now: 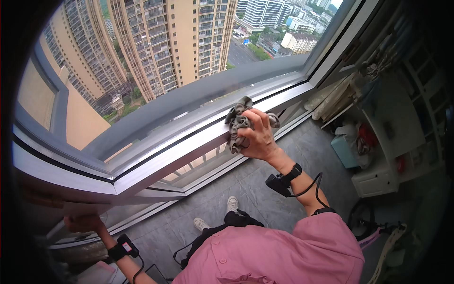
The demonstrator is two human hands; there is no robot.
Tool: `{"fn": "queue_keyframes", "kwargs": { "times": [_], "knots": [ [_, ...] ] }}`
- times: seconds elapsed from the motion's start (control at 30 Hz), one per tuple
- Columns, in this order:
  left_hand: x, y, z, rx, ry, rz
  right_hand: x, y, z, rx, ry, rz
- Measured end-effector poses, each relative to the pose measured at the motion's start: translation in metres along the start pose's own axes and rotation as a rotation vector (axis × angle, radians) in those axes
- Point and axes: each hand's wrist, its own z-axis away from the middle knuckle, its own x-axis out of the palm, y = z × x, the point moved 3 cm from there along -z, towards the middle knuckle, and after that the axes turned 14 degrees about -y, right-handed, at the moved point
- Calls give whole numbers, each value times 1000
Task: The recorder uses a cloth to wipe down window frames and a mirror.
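Observation:
My right hand (260, 136) grips a crumpled grey-brown cloth (239, 122). The cloth is pressed against the metal rail of the window frame (198, 143), a little right of the rail's middle. Above that rail stands a large glass pane, with tall buildings visible through it. At lower left, my left hand (83, 223) is in shadow beneath the frame's left corner. Its fingers are too dark to make out, so I cannot tell whether it holds anything. Each wrist wears a strap with a small black device and a cable.
Grey floor tiles (301, 149) lie below, with my shoes (232, 203) near the lower window track. At right stand a white cabinet (376, 183), a light-blue box (344, 151) and a gathered curtain (333, 96). A wheeled thing with a dark tyre (358, 216) is at lower right.

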Motion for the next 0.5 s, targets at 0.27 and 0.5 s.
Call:
{"fn": "queue_keyframes", "kwargs": {
  "times": [0.27,0.5],
  "knots": [
    [10,-63,15,-16,-72,-25,-77,175,59,516,13,309],
    [10,-51,10,29,-67,-27,-79,187,60,608,26,264]
  ]
}}
